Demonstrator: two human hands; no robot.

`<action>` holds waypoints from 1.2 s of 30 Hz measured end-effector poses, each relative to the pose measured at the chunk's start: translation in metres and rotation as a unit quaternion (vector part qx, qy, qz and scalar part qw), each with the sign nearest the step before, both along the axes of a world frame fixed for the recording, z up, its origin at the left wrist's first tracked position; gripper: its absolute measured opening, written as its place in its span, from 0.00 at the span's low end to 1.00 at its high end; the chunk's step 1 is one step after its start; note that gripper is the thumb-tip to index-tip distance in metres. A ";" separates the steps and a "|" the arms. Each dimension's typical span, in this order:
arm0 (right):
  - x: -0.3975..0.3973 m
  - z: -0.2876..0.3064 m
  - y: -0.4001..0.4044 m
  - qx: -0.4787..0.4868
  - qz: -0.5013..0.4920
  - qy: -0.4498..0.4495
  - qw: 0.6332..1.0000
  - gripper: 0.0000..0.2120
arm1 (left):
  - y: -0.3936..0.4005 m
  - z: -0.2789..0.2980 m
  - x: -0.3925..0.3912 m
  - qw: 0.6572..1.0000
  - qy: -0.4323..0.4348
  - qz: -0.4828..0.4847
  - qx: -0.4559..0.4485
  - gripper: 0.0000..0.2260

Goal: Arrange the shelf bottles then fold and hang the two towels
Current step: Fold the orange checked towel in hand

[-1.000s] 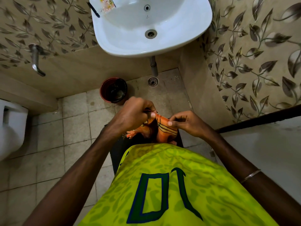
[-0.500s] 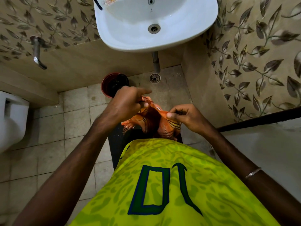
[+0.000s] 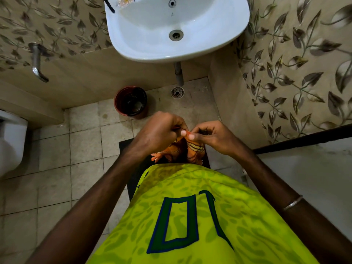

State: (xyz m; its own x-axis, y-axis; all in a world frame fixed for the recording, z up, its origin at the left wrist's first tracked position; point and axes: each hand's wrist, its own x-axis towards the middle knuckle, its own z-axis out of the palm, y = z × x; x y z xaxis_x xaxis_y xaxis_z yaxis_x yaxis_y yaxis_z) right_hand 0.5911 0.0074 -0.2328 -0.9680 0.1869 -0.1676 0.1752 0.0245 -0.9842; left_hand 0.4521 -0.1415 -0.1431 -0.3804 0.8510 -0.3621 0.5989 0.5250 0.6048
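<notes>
Here the orange towel (image 3: 192,149) hangs bunched at waist height, its top edge pinched between left hand (image 3: 160,132) and right hand (image 3: 211,137), fingers curled tight; sink (image 3: 152,52) ahead, walls close, tiled floor (image 3: 62,149) open leftward.

Orange towel (image 3: 192,149) mostly hidden behind left hand (image 3: 160,130), right hand (image 3: 211,136) and yellow shirt (image 3: 190,206), fold state unreadable; sink (image 3: 152,44) cut off at top edge, toilet (image 3: 11,141) cut off at left; bin (image 3: 131,101) contents too dark to tell.
</notes>
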 end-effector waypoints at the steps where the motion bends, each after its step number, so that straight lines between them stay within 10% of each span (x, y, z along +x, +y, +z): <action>1: 0.001 -0.002 0.001 0.004 0.006 -0.008 1.000 0.08 | -0.001 0.001 0.000 1.000 -0.002 -0.001 0.000 0.07; 17: 0.017 -0.020 0.007 -0.041 -0.020 -0.057 0.997 0.07 | -0.016 0.008 -0.025 0.997 0.023 0.072 -0.006 0.07; 24: 0.017 -0.021 -0.004 -0.048 -0.016 -0.029 0.998 0.10 | -0.016 -0.007 -0.008 0.995 -0.003 0.088 0.052 0.26; 36: 0.016 -0.010 -0.006 -0.055 -0.013 -0.018 0.998 0.04 | -0.002 -0.011 0.009 1.000 -0.018 0.008 -0.004 0.06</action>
State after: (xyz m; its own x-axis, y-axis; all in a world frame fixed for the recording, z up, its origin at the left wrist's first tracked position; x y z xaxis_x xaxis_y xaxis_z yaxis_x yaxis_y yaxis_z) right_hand 0.6068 0.0017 -0.2424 -0.9558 0.1904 -0.2242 0.2106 -0.0893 -0.9735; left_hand 0.4612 -0.1437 -0.1541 -0.3798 0.8423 -0.3825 0.5690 0.5387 0.6213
